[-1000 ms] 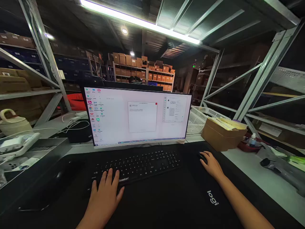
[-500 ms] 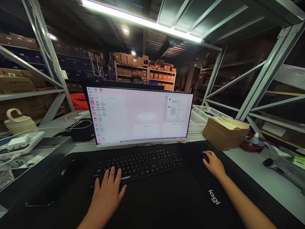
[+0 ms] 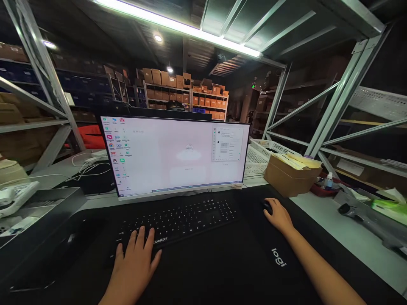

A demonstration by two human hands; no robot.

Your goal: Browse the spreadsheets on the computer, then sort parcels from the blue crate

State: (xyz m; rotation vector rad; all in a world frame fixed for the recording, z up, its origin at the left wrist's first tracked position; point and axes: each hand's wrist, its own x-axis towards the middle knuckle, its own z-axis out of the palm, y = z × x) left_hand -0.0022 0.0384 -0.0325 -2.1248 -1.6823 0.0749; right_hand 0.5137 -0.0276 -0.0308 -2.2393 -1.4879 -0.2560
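My left hand lies with fingers spread over the left end of a black keyboard, its fingertips on or just above the keys. On the right, my right hand is curved over a black computer mouse, which is mostly hidden beneath the palm and fingers. Both rest on a large black desk mat with white "logi" lettering. Behind the keyboard stands a lit monitor, showing desktop icons at its left and a small chat-like window at its upper right.
A cardboard box holding papers stands right of the monitor, before white perforated baskets. Farther right lie a dark handheld device and a green tissue pack. A grey tray with white items sits at the left. Metal shelf posts flank the desk.
The camera view has turned slightly to the right, so everything appears shifted left. Both hands stay in place, the left at the keyboard and the right on the mouse.
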